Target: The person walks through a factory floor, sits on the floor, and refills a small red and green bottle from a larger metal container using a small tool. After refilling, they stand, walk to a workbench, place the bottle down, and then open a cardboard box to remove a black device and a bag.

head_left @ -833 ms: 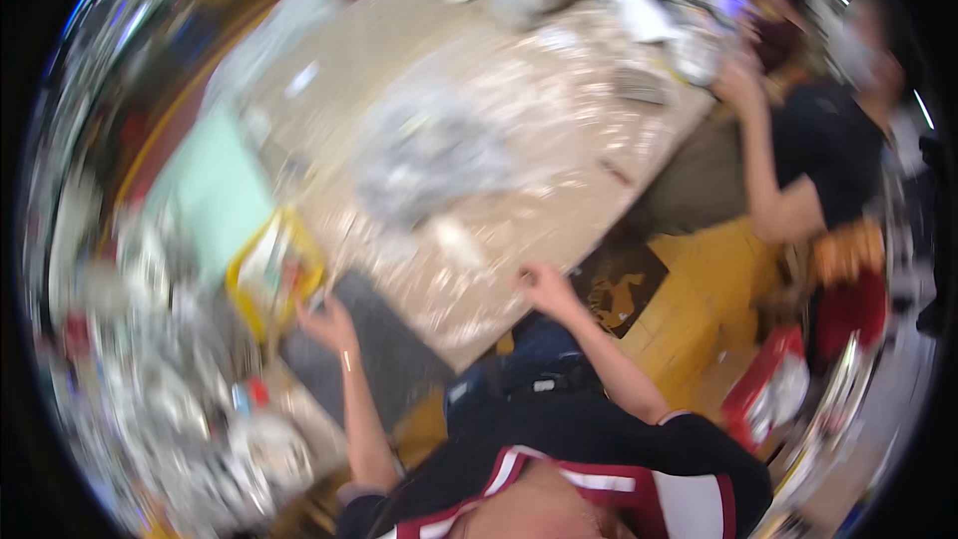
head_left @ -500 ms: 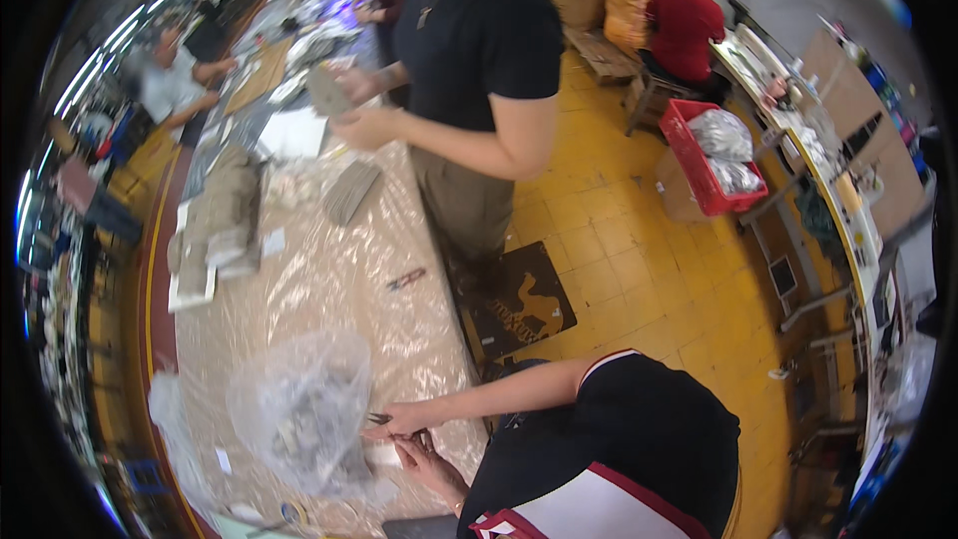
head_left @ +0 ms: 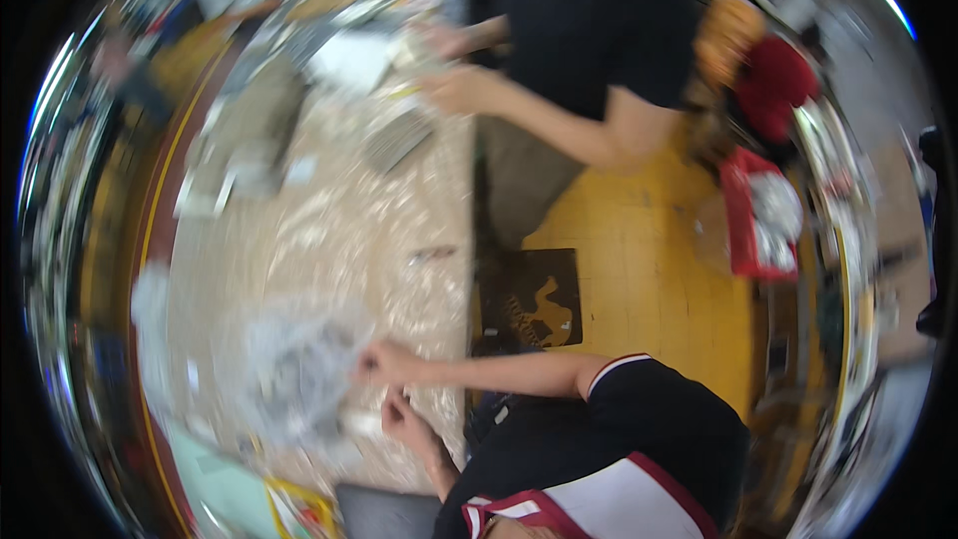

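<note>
My right hand (head_left: 389,364) is closed in a pinch at the right side of a clear plastic bag (head_left: 299,379) filled with grey pieces. A small dark tool, blurred, shows at its fingertips. Just below, a short gap apart, is my left hand (head_left: 407,421). Its fingers are pressed together round something small and dark that motion blur hides. Both hands are over the plastic-covered table (head_left: 329,250). Farther up the table lies a small reddish-dark tool (head_left: 431,255).
Across the table's far part, a co-worker's hands (head_left: 449,85) are above a stack of grey-brown flat pieces (head_left: 399,140). A larger grey-brown pile (head_left: 249,125) lies left. A dark mat (head_left: 529,297) and a red crate (head_left: 743,215) with plastic bags are right, beyond the table edge.
The view has swung and blurred. My hands, touching before, are now apart, the right one farther from the left. A yellow packet has come into view at the lower edge.
</note>
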A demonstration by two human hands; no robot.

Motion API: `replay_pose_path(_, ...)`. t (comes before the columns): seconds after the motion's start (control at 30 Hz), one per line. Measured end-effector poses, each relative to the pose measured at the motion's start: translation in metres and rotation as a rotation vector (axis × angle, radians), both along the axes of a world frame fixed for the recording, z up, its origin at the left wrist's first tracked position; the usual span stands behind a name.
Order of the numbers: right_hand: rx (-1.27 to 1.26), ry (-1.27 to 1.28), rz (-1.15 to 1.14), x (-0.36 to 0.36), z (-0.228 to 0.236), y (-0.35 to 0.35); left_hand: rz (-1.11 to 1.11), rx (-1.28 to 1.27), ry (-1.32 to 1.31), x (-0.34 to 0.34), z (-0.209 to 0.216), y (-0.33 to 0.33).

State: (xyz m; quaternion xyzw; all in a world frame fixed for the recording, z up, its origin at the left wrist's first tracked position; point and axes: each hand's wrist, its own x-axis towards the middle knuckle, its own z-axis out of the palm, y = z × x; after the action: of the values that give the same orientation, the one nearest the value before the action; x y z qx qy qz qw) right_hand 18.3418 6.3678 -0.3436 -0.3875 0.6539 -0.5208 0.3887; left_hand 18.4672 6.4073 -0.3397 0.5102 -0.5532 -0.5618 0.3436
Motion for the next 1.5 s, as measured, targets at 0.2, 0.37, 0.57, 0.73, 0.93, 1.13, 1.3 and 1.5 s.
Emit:
replay_pose_path(0.2, -0.237, 0.393, -0.122, -0.061, -0.007, -0.074, 0.013, -0.003, -0.052, 0.045, -0.023, 0.047)
replay_pose_path(0.37, -0.04, 0.538, 0.165, -0.063, -0.033, -0.124, 0.347, 0.158, -0.179, 0.103, -0.046, 0.091)
replay_pose_path(0.57, 0.264, 0.614, 0.311, -0.006, -0.052, -0.115, 0.511, 0.193, -0.278, 0.145, -0.059, 0.126)
replay_pose_path(0.73, 0.217, 0.777, 0.129, 0.024, -0.084, -0.117, 0.409, 0.199, -0.297, 0.15, -0.071, 0.137)
replay_pose_path(0.93, 0.275, 0.615, 0.194, 0.016, -0.11, -0.128, 0.465, 0.167, -0.244, 0.15, -0.087, 0.149)
replay_pose_path(1.13, 0.51, 0.282, 0.233, -0.041, -0.072, -0.126, 0.565, 0.226, -0.009, 0.155, -0.113, 0.157)
replay_pose_path(1.3, 0.216, 0.064, 0.382, -0.043, 0.011, -0.059, 0.51, 0.151, 0.124, 0.146, -0.117, 0.128)
replay_pose_path(1.5, 0.145, -0.461, 0.661, -0.033, 0.026, -0.009, 0.373, 0.03, 0.475, 0.104, -0.067, 0.066)
